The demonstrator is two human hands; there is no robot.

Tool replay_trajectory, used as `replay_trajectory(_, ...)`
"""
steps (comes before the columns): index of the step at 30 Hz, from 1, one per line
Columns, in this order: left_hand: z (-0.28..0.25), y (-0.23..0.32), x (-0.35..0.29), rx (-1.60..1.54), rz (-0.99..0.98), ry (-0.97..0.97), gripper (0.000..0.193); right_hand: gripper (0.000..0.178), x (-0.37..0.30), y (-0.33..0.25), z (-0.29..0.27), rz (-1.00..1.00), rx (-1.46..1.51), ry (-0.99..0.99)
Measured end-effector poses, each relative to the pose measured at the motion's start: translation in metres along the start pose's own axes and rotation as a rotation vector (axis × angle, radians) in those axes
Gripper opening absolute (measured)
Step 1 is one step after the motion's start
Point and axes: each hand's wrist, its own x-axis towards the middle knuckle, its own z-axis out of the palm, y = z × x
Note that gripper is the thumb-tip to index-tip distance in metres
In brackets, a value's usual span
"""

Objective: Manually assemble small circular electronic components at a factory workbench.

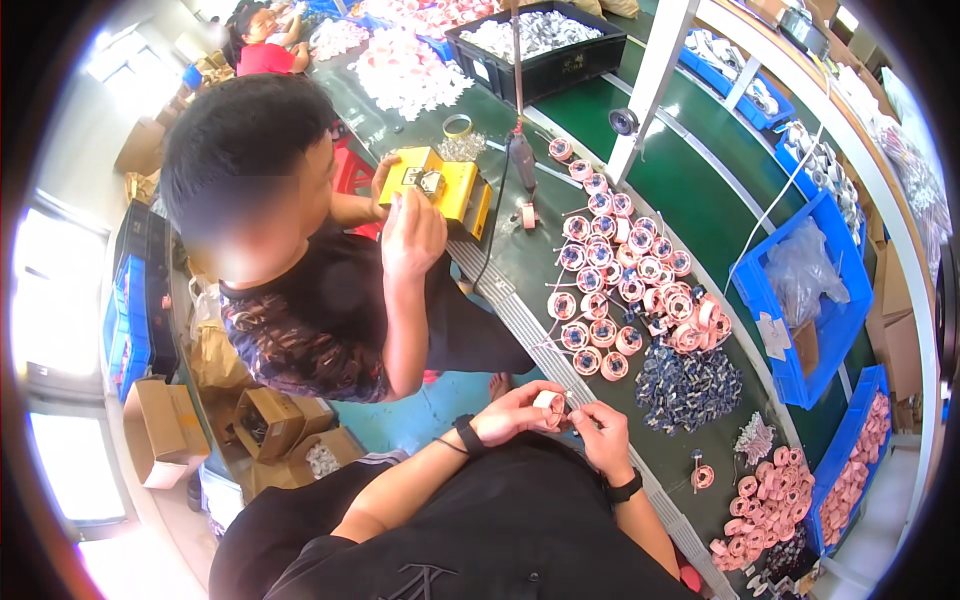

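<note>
My left hand (518, 412) holds a small round pink coil (548, 402) close to my chest, fingers wrapped around it. My right hand (602, 432) pinches at the same coil from the right, the fingertips touching it. Both wrists carry black bands. On the dark green bench (690, 180) just beyond my hands lies a spread of several pink coils (620, 280) with thin leads, and next to it a heap of small dark blue parts (688, 385).
A co-worker in a dark patterned shirt (300, 320) sits to my left, hands at a yellow device (440, 185). More pink coils (770, 500) lie at lower right. Blue bins (800, 290) line the right side, a black crate (540, 45) stands far back.
</note>
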Motion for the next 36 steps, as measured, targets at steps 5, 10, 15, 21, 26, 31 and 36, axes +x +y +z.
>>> replay_trajectory(5, -0.001, 0.005, -0.001, -0.183, -0.004, 0.109, 0.045, 0.013, 0.006, -0.017, 0.006, -0.169, -0.069, -0.061)
replay_trajectory(10, 0.009, 0.020, 0.004, -0.138, -0.009, 0.229, 0.038, 0.011, 0.015, -0.024, 0.016, -0.258, -0.180, 0.032)
replay_trajectory(15, 0.010, 0.024, 0.003, -0.080, -0.034, 0.301, 0.035, 0.010, 0.016, -0.033, 0.022, -0.262, -0.275, 0.062)
replay_trajectory(21, 0.015, 0.023, 0.001, -0.041, -0.064, 0.288, 0.036, 0.014, 0.012, -0.036, 0.024, -0.239, -0.246, 0.028)
replay_trajectory(26, 0.011, 0.020, -0.002, -0.096, -0.089, 0.201, 0.034, 0.017, 0.008, -0.029, 0.027, -0.071, -0.240, 0.037)
replay_trajectory(31, -0.001, 0.018, 0.000, -0.289, 0.020, 0.178, 0.028, 0.020, 0.014, -0.047, 0.022, -0.226, -0.269, 0.179)
replay_trajectory(36, 0.008, 0.033, 0.000, -0.428, 0.127, 0.251, 0.023, 0.019, 0.020, -0.031, 0.021, -0.384, -0.351, 0.286)
